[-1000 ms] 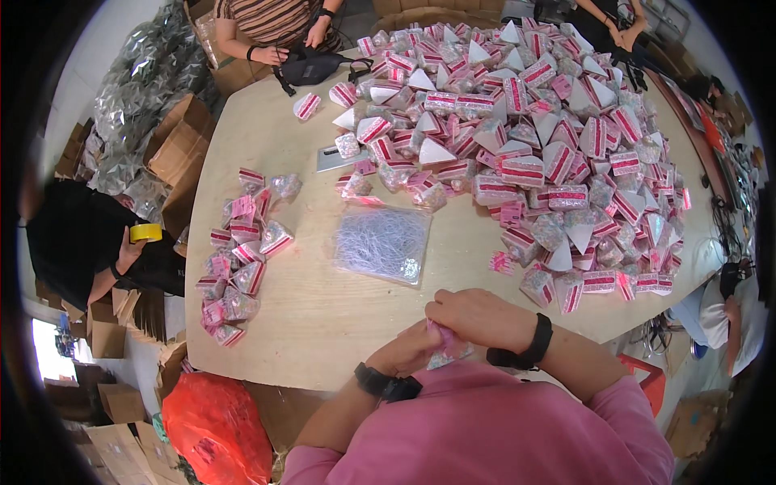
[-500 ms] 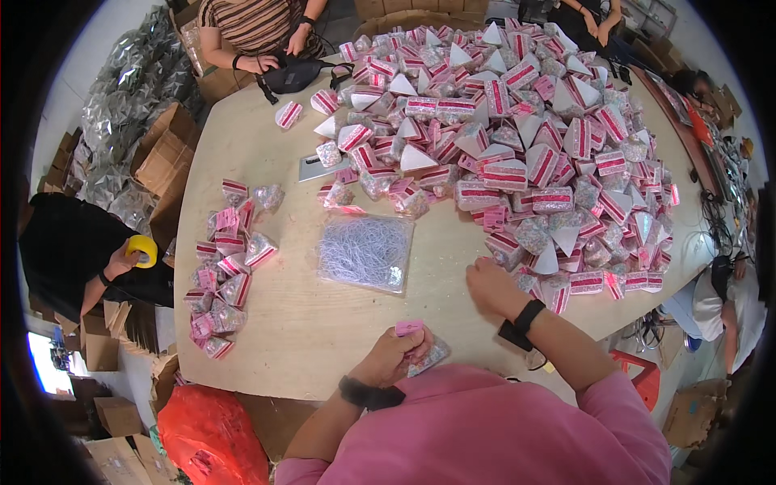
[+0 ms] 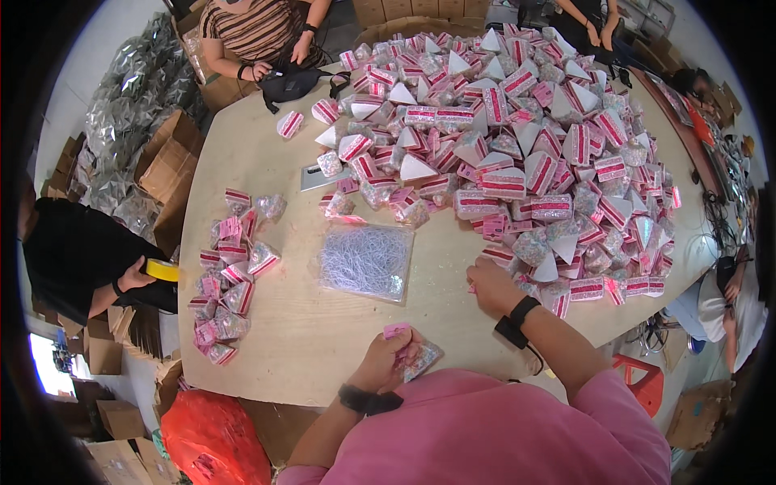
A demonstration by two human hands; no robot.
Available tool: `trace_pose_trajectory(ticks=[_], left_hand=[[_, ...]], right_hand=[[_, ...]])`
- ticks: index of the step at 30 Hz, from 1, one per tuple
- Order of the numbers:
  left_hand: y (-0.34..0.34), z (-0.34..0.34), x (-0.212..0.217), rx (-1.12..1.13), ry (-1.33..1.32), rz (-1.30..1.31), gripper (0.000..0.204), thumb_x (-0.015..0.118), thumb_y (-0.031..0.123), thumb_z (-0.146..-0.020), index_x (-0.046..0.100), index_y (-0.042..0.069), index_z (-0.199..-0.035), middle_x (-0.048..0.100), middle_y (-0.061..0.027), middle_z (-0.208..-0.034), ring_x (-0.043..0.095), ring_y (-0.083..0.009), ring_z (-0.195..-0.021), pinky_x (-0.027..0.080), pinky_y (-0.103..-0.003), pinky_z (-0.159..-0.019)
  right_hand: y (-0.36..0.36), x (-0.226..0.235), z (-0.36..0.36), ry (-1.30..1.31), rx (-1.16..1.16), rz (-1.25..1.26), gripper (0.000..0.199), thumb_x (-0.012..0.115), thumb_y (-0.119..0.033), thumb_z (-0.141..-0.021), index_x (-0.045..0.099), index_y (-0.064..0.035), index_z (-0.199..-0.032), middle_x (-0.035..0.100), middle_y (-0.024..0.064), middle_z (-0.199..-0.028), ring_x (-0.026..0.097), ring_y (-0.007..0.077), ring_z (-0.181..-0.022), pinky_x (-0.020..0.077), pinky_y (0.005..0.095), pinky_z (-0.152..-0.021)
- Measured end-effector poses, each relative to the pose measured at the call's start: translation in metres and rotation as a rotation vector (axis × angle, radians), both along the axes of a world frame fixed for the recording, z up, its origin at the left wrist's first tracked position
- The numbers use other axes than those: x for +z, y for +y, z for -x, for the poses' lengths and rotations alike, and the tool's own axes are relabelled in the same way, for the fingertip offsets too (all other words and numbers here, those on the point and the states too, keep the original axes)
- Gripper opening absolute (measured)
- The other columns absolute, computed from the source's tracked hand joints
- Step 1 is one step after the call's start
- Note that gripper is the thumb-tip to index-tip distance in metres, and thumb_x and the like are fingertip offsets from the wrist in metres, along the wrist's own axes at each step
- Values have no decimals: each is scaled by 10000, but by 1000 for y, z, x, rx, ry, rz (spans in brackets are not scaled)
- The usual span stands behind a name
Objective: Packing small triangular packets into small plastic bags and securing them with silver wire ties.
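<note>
My left hand [image 3: 386,361], close to my body at the table's near edge, is closed on a small clear-wrapped, glittery cake-slice ornament [image 3: 423,361]. A pink tag [image 3: 396,330] sticks up by its thumb. Further right, my right hand [image 3: 491,288] is closed at the near left edge of a large heap of similar wedge-shaped ornaments [image 3: 503,184], striped pink and white. A tiny pink bit shows at its fingertips; what it is stays unclear. Between the hands and the far side lies a flat clear bag of white shredded filler [image 3: 365,260].
A smaller group of wrapped ornaments [image 3: 234,273] lies at the table's left. Further back are a silver flat device [image 3: 322,175] and a black waist bag [image 3: 293,84]. A person at left holds yellow tape [image 3: 162,270]. A red plastic bag [image 3: 214,436] sits below the table's left corner.
My right hand has shifted slightly toward me, and a pink bit now shows at its fingertips. The ornament in my left hand has tilted outward. The left person's tape has turned and moved right.
</note>
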State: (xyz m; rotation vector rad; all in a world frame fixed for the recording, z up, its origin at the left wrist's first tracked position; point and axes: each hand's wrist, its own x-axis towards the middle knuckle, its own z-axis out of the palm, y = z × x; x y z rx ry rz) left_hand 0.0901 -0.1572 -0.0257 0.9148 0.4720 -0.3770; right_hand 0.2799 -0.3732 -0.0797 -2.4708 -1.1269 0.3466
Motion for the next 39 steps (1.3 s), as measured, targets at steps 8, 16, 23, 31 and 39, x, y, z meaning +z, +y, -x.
trace_pose_trajectory(ticks=[8,16,23,31,39], left_hand=[[1,-5,-4,100,-43,211,530,322,484,-966,536,10,-868,467,-63,-577,420,-172,-497,353,-288,-471],[-9,-26,9,94,-56,221,589,262,524,-968,540,5,-930,481,-77,-574,406,-174,-501,344,-292,-496],[-24,-38,33,95,-145,374,547,333,500,-959,534,2,-1062,549,-59,-665,465,-142,-551,375,-278,-518],[-8,-40,36,69,-211,-32,249,595,143,-833,557,18,-1045,614,-60,-884,586,-106,-721,478,-203,-576],[-8,-41,60,-67,-376,-484,327,582,92,-757,549,5,-1070,600,-41,-925,586,-108,-844,498,-252,-737]], right_hand=[[-9,64,-10,584,-272,-485,54,537,-59,-835,489,-39,-820,494,14,-710,538,139,-668,411,271,-580],[16,101,37,766,-258,-749,81,517,-115,-915,459,-62,-896,511,-1,-731,507,69,-561,412,219,-540],[33,85,83,292,-193,-704,164,550,-162,-896,528,-29,-989,595,119,-869,592,288,-784,470,356,-676],[24,101,75,254,80,-651,283,605,-92,-829,554,-43,-1103,580,96,-1062,565,267,-957,449,364,-826],[29,85,66,945,-3,-603,172,597,-92,-845,524,-25,-985,576,26,-874,585,143,-887,461,284,-758]])
